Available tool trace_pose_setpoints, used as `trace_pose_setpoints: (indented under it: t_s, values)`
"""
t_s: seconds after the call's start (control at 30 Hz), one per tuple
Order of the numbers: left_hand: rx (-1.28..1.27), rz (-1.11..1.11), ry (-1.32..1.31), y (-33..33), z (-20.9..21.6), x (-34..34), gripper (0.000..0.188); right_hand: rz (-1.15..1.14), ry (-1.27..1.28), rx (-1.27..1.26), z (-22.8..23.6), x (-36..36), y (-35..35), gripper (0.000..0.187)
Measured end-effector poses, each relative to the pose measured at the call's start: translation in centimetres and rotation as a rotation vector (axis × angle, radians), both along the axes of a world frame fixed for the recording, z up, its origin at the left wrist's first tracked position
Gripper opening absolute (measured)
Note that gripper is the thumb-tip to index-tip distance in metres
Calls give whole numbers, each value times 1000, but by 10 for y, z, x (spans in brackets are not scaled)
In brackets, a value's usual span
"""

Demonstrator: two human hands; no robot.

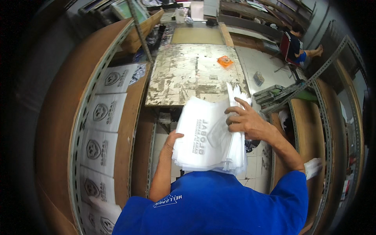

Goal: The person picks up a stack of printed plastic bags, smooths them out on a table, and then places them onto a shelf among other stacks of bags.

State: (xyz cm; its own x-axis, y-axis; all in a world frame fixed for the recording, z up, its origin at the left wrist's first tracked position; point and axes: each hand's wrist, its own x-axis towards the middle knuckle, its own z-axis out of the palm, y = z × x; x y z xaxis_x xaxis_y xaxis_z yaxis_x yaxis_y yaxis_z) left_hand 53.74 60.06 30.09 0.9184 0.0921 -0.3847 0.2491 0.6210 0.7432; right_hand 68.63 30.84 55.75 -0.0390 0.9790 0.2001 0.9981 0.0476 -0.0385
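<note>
A thick stack of thin white printed sheets [207, 137], with a grey shield emblem and lettering, is held up in front of my chest. My left hand [170, 141] grips its left edge, thumb on the top face and the other fingers hidden beneath. At the right side, my right hand [248, 120] curls its fingers over the bunched, fanned edges, where the sheets stand up and separate. I cannot tell whether they are paper, plastic or cloth. More printed white sheets [105, 113] lie in a row on the brown shelf to my left.
Ahead stands a worn, paint-stained table [176, 74] with a small orange packet [225, 61] on it. Metal-framed shelves [319, 129] rise on the right, and a wooden shelf panel [66, 117] on the left. Farther right a person [294, 47] sits on a chair.
</note>
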Motion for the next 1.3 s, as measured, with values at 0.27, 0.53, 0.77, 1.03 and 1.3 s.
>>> trace_pose_setpoints:
  t_s: [0.27, 0.53, 0.77, 1.03, 1.3]
  values:
    - [178, 177, -121, 90, 23, 140, 46, -165, -93, 184, -49, 159, 42, 14]
    - [320, 200, 5, 157, -18, 257, 48, -209, -97, 247, -159, 299, 95, 9]
    - [581, 221, 179, 170, -41, 281, 46, -269, 72, 304, -251, 351, 103, 14]
    - [567, 237, 312, 189, -37, 305, 43, -401, 181, 232, -259, 390, 97, 47]
    - [487, 262, 365, 182, -18, 312, 43, -803, 281, 288, -272, 481, 107, 54]
